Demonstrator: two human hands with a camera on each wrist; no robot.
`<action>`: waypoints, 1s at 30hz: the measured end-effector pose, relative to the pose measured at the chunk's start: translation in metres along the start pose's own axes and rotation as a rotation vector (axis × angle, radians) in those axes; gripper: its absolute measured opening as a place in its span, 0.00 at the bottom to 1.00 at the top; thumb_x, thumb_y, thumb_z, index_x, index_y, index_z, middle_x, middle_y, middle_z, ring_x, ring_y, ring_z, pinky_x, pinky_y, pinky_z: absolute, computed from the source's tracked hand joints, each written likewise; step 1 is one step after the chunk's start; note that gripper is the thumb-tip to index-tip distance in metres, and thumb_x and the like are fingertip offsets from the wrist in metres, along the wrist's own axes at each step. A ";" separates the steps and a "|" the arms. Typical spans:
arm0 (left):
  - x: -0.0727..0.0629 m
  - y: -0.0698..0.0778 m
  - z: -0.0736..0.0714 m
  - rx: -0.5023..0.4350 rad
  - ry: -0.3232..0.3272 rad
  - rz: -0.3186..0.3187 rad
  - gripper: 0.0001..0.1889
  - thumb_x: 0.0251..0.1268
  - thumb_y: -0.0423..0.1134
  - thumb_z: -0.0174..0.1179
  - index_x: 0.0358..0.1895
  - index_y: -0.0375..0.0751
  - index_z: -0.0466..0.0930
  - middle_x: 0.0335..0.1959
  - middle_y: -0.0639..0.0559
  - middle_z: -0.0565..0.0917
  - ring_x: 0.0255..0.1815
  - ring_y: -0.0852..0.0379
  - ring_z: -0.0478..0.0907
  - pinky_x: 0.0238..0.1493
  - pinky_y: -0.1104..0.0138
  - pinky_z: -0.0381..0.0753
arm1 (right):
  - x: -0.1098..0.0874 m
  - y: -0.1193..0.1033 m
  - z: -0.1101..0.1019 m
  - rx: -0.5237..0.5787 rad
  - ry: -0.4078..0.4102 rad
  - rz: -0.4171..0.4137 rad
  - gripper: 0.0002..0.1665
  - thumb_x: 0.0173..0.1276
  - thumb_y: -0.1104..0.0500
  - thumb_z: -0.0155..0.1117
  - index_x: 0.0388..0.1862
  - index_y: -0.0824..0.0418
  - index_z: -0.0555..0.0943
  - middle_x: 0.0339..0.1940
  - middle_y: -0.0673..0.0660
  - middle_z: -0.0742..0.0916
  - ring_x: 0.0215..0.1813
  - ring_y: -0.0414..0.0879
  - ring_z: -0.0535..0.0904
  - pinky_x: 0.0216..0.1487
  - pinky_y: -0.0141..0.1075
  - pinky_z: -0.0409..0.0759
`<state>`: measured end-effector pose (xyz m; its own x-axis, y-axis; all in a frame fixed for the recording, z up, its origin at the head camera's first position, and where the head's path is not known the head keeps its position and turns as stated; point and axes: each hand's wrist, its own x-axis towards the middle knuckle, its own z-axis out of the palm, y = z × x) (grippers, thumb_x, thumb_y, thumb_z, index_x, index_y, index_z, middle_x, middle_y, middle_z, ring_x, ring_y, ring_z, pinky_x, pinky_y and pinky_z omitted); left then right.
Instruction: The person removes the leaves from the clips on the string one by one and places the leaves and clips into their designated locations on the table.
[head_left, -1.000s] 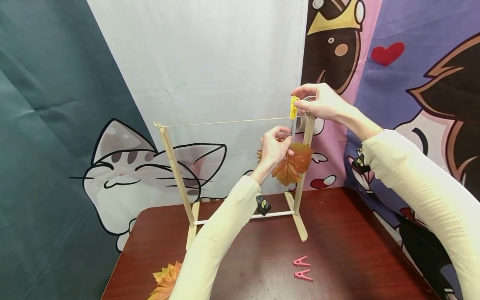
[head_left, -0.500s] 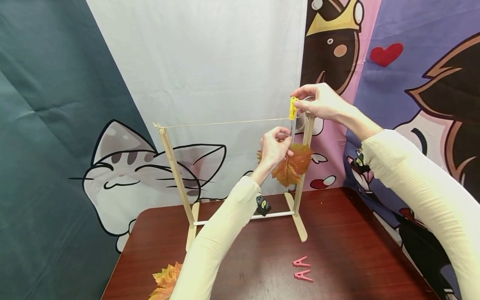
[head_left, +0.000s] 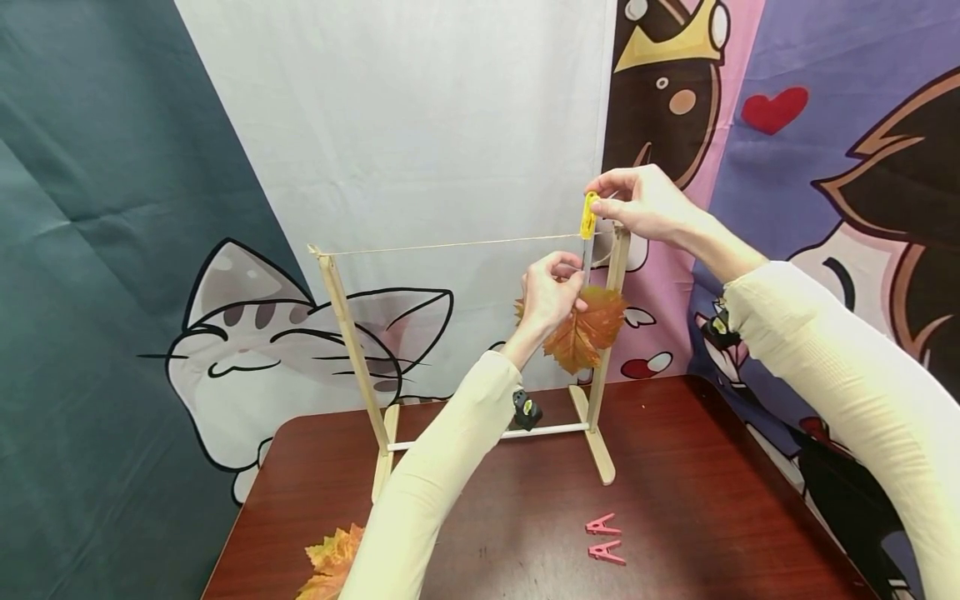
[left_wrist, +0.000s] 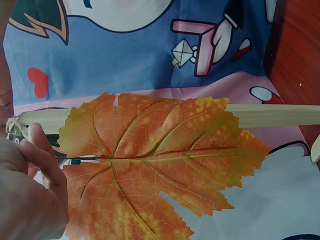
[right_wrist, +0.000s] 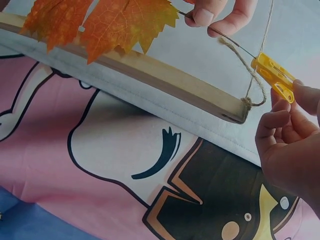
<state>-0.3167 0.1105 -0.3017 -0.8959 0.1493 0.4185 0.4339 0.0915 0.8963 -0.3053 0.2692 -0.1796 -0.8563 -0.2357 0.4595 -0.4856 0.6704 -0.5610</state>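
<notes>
An orange autumn leaf [head_left: 585, 330] hangs beside the right post, its lobes pointing downward. My left hand [head_left: 551, 292] pinches its thin stem, clear in the right wrist view, where the stem runs up to a yellow clothespin [right_wrist: 274, 76]. My right hand [head_left: 647, 200] grips that clothespin by its handle end, thumb against fingers. The clothespin's nose sits at the string [head_left: 450, 245], close to the top of the post, with the stem tip at it. Whether it clamps both string and stem I cannot tell. In the left wrist view the leaf [left_wrist: 165, 155] covers part of the post.
The wooden stand [head_left: 349, 346] carries the string between two posts, joined low down by a white rod [head_left: 551, 430]. Two pink clothespins [head_left: 604, 537] lie on the brown table [head_left: 697, 500]. Another leaf [head_left: 330, 562] is partly behind my left sleeve. A printed curtain [head_left: 450, 108] hangs behind.
Both hands stay almost in place. The clothespin and my right hand shift very slightly; the leaf barely moves.
</notes>
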 end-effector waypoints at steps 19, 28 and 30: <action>-0.002 0.001 -0.003 0.000 0.012 0.011 0.05 0.66 0.28 0.64 0.42 0.37 0.83 0.31 0.49 0.85 0.13 0.58 0.81 0.12 0.70 0.76 | -0.002 -0.006 -0.003 0.043 0.064 0.043 0.15 0.71 0.61 0.64 0.52 0.68 0.83 0.37 0.57 0.85 0.36 0.43 0.78 0.35 0.28 0.70; -0.006 0.001 -0.006 0.001 0.016 0.023 0.04 0.65 0.29 0.64 0.41 0.38 0.84 0.29 0.52 0.85 0.13 0.57 0.81 0.12 0.69 0.76 | -0.006 -0.004 -0.006 0.122 0.056 0.025 0.21 0.71 0.62 0.62 0.60 0.70 0.78 0.42 0.57 0.84 0.35 0.39 0.78 0.33 0.25 0.73; -0.007 0.001 -0.006 0.003 0.016 0.033 0.04 0.65 0.28 0.64 0.41 0.37 0.84 0.31 0.48 0.86 0.13 0.57 0.81 0.12 0.69 0.76 | -0.007 -0.003 -0.007 0.145 0.044 0.021 0.23 0.72 0.62 0.61 0.63 0.69 0.76 0.45 0.58 0.83 0.35 0.39 0.77 0.30 0.26 0.73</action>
<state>-0.3104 0.1034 -0.3030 -0.8825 0.1363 0.4501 0.4635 0.0898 0.8816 -0.2963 0.2735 -0.1761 -0.8598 -0.1897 0.4742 -0.4904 0.5656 -0.6630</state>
